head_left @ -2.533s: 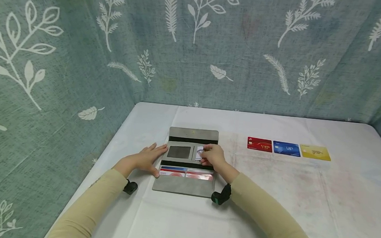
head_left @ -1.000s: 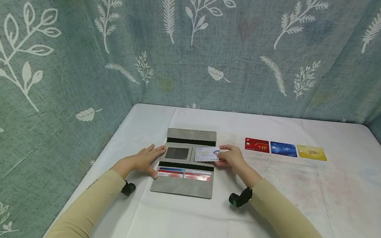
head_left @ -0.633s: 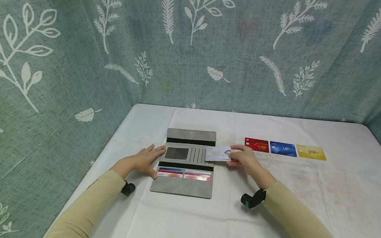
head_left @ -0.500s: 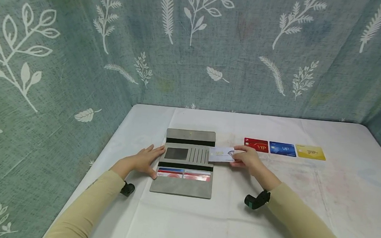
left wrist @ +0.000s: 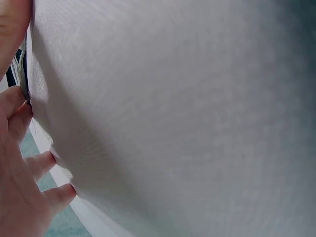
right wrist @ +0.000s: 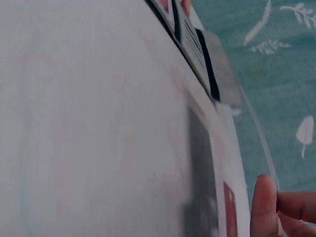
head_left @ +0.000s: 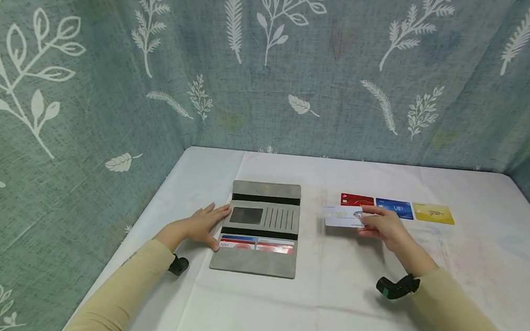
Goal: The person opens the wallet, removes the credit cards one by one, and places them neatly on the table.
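A grey wallet (head_left: 253, 263) lies unfolded on the table, with a dark window, a row of card slots and several cards tucked in its lower pocket. My left hand (head_left: 197, 225), fingers spread, rests at the wallet's left edge; the left wrist view shows its fingertips (left wrist: 61, 192) on the white cloth. To the right of the wallet, my right hand (head_left: 384, 227) pinches a white VIP card (head_left: 343, 216) by its right end, over its shadow. That card appears nearly edge-on in the right wrist view, between thumb and fingers (right wrist: 264, 202).
Behind the right hand lie a red card (head_left: 354, 199), a blue card (head_left: 394, 207) and a yellow card (head_left: 433, 213) in a row; the hand partly covers the red and blue ones. A white cloth (head_left: 252, 311) covers the table. Green leaf-patterned curtains (head_left: 343, 135) stand behind and at the sides.
The right hand has drawn the white card out of the wallet's slot area and carried it rightward, clear of the wallet, toward the row of cards. The left hand has stayed in place.
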Tool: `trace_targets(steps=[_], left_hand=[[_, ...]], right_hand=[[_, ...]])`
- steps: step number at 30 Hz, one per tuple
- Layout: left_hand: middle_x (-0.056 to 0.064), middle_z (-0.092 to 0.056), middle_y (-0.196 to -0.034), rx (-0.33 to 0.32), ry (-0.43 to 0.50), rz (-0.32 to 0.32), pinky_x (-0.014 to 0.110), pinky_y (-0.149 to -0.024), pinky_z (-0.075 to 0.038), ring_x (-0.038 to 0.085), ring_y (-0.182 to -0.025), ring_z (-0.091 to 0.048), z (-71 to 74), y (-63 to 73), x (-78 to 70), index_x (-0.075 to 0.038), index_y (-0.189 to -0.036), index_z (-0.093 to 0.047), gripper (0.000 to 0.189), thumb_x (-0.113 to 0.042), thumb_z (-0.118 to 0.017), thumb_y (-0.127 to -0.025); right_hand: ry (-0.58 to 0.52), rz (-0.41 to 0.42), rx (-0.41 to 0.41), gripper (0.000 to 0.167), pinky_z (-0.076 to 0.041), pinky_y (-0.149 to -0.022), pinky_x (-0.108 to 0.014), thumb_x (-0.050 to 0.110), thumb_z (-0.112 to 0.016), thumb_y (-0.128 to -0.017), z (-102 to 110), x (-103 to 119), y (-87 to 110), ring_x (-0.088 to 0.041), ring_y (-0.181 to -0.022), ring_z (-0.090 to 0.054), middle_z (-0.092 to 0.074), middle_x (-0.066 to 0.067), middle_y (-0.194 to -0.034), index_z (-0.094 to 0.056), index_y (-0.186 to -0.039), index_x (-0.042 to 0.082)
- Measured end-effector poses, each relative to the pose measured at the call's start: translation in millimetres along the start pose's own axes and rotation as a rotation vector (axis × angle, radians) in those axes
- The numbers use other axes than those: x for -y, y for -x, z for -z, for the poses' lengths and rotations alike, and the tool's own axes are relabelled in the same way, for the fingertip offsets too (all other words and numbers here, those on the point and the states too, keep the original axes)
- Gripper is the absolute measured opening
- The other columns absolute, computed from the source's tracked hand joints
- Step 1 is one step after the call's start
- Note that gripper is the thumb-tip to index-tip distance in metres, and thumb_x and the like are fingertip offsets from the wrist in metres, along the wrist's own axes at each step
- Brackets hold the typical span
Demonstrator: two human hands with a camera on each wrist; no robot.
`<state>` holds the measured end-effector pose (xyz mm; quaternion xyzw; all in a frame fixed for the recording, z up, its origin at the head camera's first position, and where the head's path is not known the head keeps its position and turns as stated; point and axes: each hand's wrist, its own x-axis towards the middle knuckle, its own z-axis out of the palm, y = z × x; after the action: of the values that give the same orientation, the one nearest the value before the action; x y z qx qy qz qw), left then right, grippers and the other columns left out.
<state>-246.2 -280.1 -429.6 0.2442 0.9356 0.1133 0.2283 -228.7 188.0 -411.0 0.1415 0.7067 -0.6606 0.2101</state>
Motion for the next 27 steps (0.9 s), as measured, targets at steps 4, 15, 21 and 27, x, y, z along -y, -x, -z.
trace_targets(steps=[4, 15, 21, 27], left_hand=[[0.013, -0.011, -0.153, -0.001, -0.005, -0.001, 0.063, -0.105, -0.008, 0.046, -0.136, -0.002, -0.3, 0.9, 0.8, -0.003, -0.146, -0.018, 0.113, -0.051, -0.075, -0.06], [0.015, -0.013, -0.153, -0.012, -0.013, 0.0, 0.064, -0.104, -0.009, 0.047, -0.136, -0.004, -1.0, 2.7, 1.4, -0.002, -0.145, -0.019, 0.113, -0.048, -0.076, -0.06], [0.014, -0.012, -0.153, -0.013, -0.008, 0.006, 0.064, -0.104, -0.009, 0.047, -0.136, -0.004, -0.4, 4.1, -0.1, -0.002, -0.145, -0.019, 0.113, -0.05, -0.075, -0.06], [0.014, -0.013, -0.153, -0.011, -0.005, 0.004, 0.064, -0.104, -0.009, 0.047, -0.136, -0.004, -1.0, 4.2, 0.6, -0.003, -0.145, -0.019, 0.113, -0.05, -0.075, -0.06]], right_hand=[[-0.015, -0.016, -0.012, 0.06, -0.054, -0.069, -0.025, 0.009, -0.052, -0.091, 26, 0, 7.2, -0.01, -0.065, -0.064, -0.04, -0.022, -0.123, -0.024, -0.144, 0.002], [0.001, -0.05, -0.052, 0.066, -0.054, -0.07, -0.025, 0.014, -0.054, -0.091, 69, -5, 20.0, -0.01, -0.067, -0.064, -0.047, -0.009, -0.1, -0.018, -0.146, 0.005], [-0.015, -0.062, -0.043, 0.07, -0.054, -0.068, -0.025, 0.013, -0.056, -0.09, 85, -9, 23.9, -0.011, -0.065, -0.064, -0.053, -0.001, -0.087, -0.014, -0.146, 0.004], [-0.048, -0.077, -0.056, 0.074, -0.054, -0.069, -0.025, 0.014, -0.06, -0.088, 107, -12, 29.4, -0.011, -0.066, -0.065, -0.054, 0.006, -0.082, -0.015, -0.147, 0.007]])
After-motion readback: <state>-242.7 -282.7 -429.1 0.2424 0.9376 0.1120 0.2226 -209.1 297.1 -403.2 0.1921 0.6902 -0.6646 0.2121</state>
